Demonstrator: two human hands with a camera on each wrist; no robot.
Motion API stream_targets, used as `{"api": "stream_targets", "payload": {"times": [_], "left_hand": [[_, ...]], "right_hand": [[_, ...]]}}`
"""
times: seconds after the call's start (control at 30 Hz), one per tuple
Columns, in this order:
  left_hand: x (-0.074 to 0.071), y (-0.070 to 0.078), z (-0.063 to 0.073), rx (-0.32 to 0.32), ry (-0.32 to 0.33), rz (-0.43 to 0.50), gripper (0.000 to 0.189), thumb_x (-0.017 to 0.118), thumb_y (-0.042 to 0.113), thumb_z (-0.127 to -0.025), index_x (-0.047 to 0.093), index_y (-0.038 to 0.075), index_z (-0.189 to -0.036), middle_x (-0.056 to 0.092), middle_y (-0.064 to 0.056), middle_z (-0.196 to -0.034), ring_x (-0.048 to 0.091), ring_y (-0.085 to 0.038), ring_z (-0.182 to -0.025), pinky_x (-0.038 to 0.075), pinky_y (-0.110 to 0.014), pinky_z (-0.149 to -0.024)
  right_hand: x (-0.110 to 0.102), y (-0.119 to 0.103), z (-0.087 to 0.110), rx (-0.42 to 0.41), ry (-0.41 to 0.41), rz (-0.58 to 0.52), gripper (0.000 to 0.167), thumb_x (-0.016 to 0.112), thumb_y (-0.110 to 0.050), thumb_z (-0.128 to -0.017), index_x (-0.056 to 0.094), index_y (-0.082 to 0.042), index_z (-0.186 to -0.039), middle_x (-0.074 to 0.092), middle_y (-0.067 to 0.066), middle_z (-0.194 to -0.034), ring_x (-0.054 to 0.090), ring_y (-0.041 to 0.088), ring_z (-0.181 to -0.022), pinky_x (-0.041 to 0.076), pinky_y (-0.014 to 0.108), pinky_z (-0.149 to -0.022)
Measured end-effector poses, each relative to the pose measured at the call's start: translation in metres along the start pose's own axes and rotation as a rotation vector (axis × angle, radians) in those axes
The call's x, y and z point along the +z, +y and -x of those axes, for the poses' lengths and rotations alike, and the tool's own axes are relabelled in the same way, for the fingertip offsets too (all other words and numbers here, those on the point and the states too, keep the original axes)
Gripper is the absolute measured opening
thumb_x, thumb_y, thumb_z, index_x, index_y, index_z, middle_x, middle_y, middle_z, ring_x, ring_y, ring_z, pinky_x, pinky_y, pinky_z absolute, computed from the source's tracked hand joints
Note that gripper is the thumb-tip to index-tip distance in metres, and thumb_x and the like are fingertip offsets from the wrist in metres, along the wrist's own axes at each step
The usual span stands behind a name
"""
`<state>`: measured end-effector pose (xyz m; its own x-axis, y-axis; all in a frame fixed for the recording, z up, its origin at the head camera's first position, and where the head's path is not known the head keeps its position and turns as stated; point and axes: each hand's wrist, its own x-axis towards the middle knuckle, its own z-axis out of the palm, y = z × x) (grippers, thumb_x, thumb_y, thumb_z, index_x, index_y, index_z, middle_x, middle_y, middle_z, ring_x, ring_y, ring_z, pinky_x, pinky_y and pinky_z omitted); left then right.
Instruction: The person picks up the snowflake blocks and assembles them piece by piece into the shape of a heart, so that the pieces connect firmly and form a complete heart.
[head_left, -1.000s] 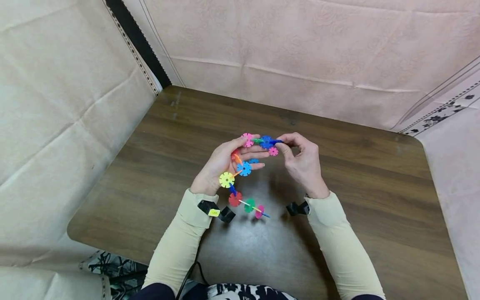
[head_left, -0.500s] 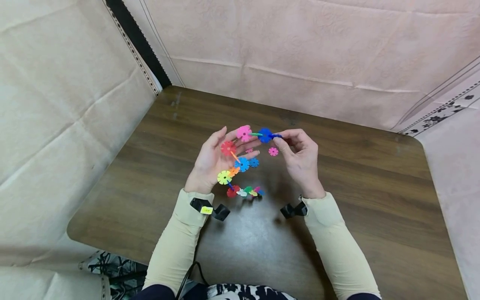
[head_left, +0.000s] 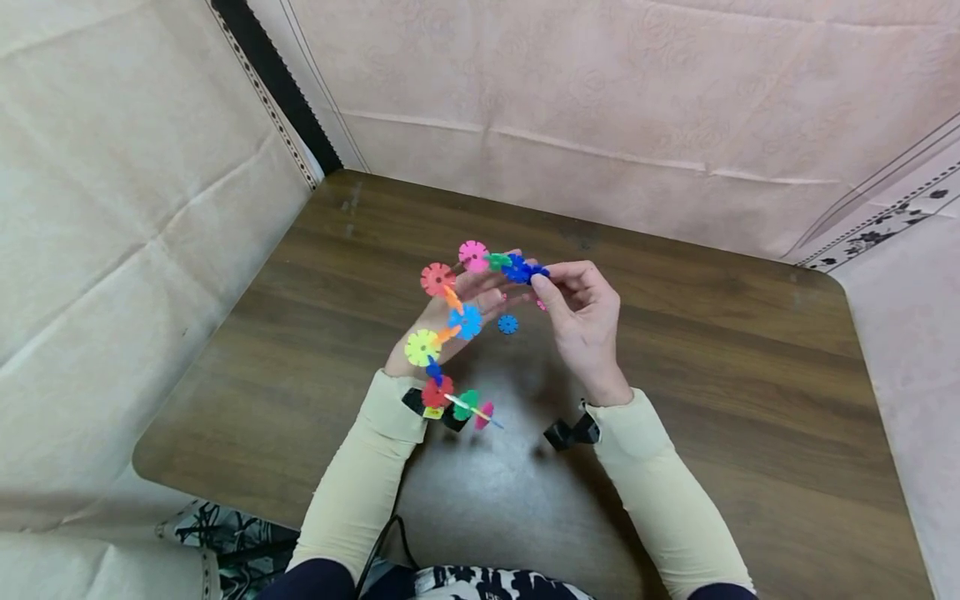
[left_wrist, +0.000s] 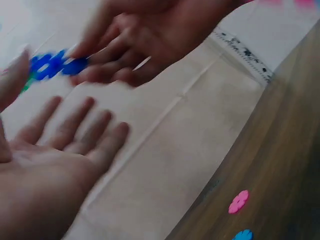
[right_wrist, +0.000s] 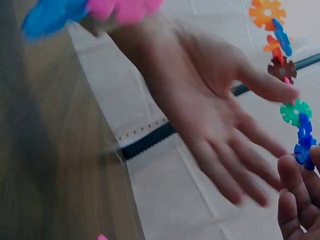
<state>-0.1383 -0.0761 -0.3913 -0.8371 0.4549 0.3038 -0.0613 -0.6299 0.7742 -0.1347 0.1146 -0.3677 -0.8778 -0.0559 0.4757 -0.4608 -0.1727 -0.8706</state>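
A curved chain of slotted plastic snowflake discs (head_left: 467, 322) in pink, red, blue, yellow, green and other colours hangs above the table. My right hand (head_left: 587, 321) pinches the dark blue discs (head_left: 516, 268) at its upper right end between thumb and fingertips. Behind and under the chain, my left hand (left_wrist: 55, 175) is palm up with its fingers spread and straight. In the right wrist view the chain (right_wrist: 296, 113) passes close to the left thumb, and I cannot tell if they touch. The chain's lower end, with a green disc (head_left: 466, 405), hangs over the left wrist.
On the wooden table (head_left: 720, 400) below the hands lie a loose light blue disc (head_left: 507, 324) and pink discs (left_wrist: 238, 202). A black camera mount (head_left: 572, 430) sits on the right wrist. Pale cloth (head_left: 600, 108) hangs behind the table.
The chain has shifted left along with the right hand, which keeps its pinch. The left thumb has come off the pink disc; the left hand is now behind the chain, fingers spread.
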Motion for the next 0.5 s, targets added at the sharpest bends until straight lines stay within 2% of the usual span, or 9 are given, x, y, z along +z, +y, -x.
{"api": "stream_targets", "payload": {"times": [0.1,0.13,0.23,0.33,0.43,0.5], "left_hand": [[0.008,-0.005,-0.012,0.078,0.0,0.013,0.047,0.06,0.017,-0.097,0.049,0.004,-0.141,0.053,-0.016,-0.139,0.046,-0.033,-0.131,0.04,-0.043,-0.106],[0.009,-0.006,-0.013,0.103,0.019,0.034,0.046,0.061,0.018,-0.096,0.051,0.003,-0.139,0.056,-0.016,-0.136,0.048,-0.034,-0.13,0.042,-0.042,-0.104],[0.01,-0.006,-0.013,0.113,0.058,0.061,0.043,0.062,0.019,-0.096,0.056,0.004,-0.135,0.063,-0.015,-0.127,0.054,-0.033,-0.122,0.044,-0.041,-0.101],[0.008,-0.005,-0.01,0.111,0.061,0.079,0.038,0.051,0.012,-0.101,0.052,0.0,-0.136,0.063,-0.017,-0.122,0.054,-0.034,-0.12,0.036,-0.048,-0.108],[0.005,-0.002,-0.008,0.114,0.05,0.107,0.037,0.037,0.004,-0.103,0.048,-0.005,-0.137,0.06,-0.021,-0.12,0.053,-0.038,-0.12,0.028,-0.054,-0.112],[0.003,-0.001,-0.007,0.113,0.048,0.138,0.037,0.033,0.002,-0.103,0.048,-0.007,-0.136,0.059,-0.022,-0.119,0.053,-0.039,-0.119,0.027,-0.055,-0.112]], "right_hand": [[0.008,0.001,0.004,0.02,-0.001,-0.01,0.016,0.064,0.005,-0.09,0.059,0.011,-0.104,0.069,0.017,-0.093,0.066,0.029,-0.077,0.057,0.033,-0.071],[0.01,0.0,0.005,0.025,-0.007,-0.01,0.016,0.063,0.006,-0.09,0.058,0.012,-0.104,0.069,0.018,-0.094,0.066,0.03,-0.077,0.057,0.033,-0.071],[0.015,-0.01,0.007,0.031,-0.034,0.051,0.014,0.062,0.009,-0.089,0.058,0.013,-0.102,0.068,0.02,-0.094,0.063,0.028,-0.078,0.054,0.027,-0.069],[0.011,-0.017,0.004,0.03,-0.075,0.129,0.011,0.06,0.004,-0.093,0.059,0.013,-0.1,0.066,0.021,-0.094,0.063,0.023,-0.079,0.054,0.027,-0.071],[-0.007,0.003,-0.005,0.06,-0.074,0.261,0.02,0.059,-0.013,-0.098,0.063,0.007,-0.099,0.067,0.016,-0.092,0.062,0.018,-0.075,0.053,0.028,-0.068],[-0.02,0.025,-0.012,0.138,-0.088,0.402,0.026,0.059,-0.023,-0.098,0.065,0.002,-0.101,0.067,0.012,-0.093,0.061,0.019,-0.076,0.053,0.03,-0.067]]}}
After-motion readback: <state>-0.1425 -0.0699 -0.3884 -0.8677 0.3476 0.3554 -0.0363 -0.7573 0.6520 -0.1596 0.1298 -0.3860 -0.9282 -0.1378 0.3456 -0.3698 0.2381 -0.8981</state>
